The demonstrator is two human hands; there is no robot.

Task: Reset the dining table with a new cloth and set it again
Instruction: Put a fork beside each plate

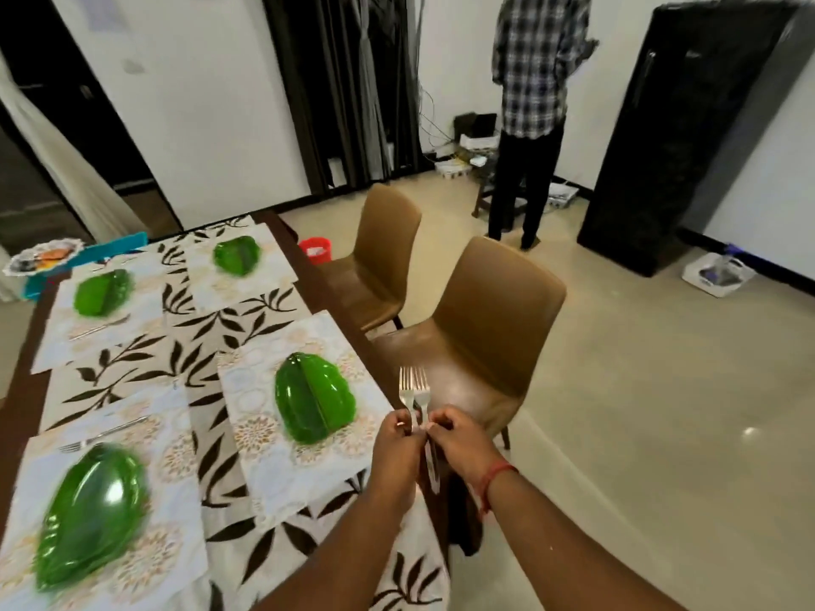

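Head view: low in the centre of the frame, the left hand point(397, 438) and the right hand point(458, 434) meet just past the right edge of the desk point(328, 302). Both have their fingers curled, pinching the handles of two forks point(414, 390) held side by side with the tines pointing up toward the nearer brown chair point(489, 328). A red thread point(496, 476) circles the right wrist.

The desk fills the left half of the frame, covered by a cloth point(207, 341) printed with dark leaves. Four pale patterned placemats lie on it, each carrying a green leaf-shaped plate: one at lower left point(95, 513), one at centre point(314, 396), one at upper left point(102, 291) and one further back point(236, 255). A fork point(103, 434) lies on the placemat just above the lower-left plate, and another piece of cutlery point(99, 327), too blurred to name, lies below the upper-left plate.

A second brown chair point(383, 253) stands behind the first, with a red bin point(316, 249) on the floor beside it. At upper right a person in a checked shirt point(536, 63) stands facing the wall, next to a black refrigerator point(688, 134).
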